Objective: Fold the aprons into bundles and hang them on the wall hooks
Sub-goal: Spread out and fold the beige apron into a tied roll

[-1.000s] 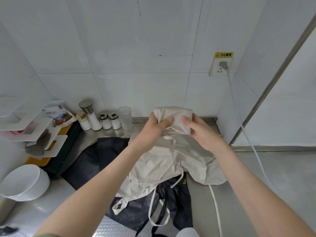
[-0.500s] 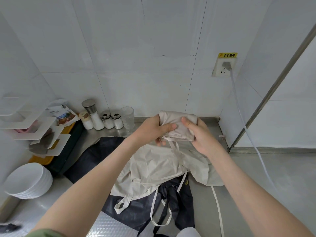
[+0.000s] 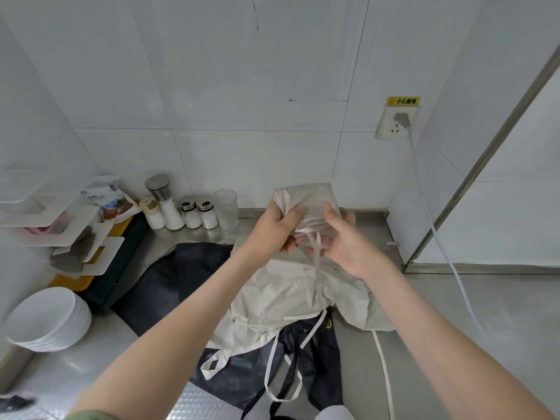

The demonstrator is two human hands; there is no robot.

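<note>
A folded beige apron bundle (image 3: 306,198) is held up above the steel counter. My left hand (image 3: 277,227) grips its left side, thumb across the front. My right hand (image 3: 342,241) holds the lower right of the bundle, fingers curled round the cloth where a beige strap (image 3: 317,268) hangs down. Below them a second beige apron (image 3: 291,298) lies spread and crumpled on the counter. It lies on top of a dark navy apron (image 3: 181,277) whose lower part shows near my body. No wall hooks are in view.
Salt shakers, a grinder (image 3: 165,204) and a glass (image 3: 225,209) stand at the back wall. A white rack (image 3: 69,234) and a stack of white bowls (image 3: 45,319) sit at the left. A socket (image 3: 397,122) with a hanging white cable (image 3: 436,234) is at the right.
The bundle has stayed in both hands while my right hand shifted down to its lower edge and the strap now hangs straight from it. The view has tilted slightly.
</note>
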